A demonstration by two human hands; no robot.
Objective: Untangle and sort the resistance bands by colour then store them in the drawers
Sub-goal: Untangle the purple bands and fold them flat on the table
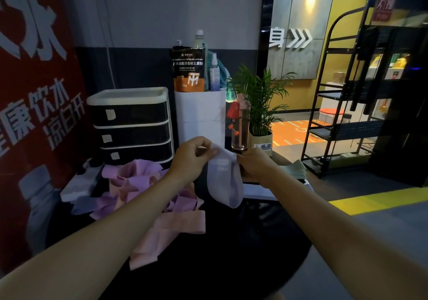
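Observation:
A pale lilac resistance band (224,179) hangs as a loop above the black table (231,253). My left hand (192,156) pinches its top left corner, and my right hand (254,165) pinches its top right edge. To the left lies a tangled heap of purple and pink bands (143,188), with a pink band (176,225) spread toward me. A black drawer unit (132,126) with three shut drawers and a white top stands behind the heap. Pale green bands (294,171) lie behind my right hand.
A white stand (200,114) with a supplement bag and spray bottles rises behind my hands. A pink water bottle (239,123) and a potted plant (261,105) sit to its right. A white power strip (78,183) lies at the table's left. A black shelf rack (342,114) stands on the right.

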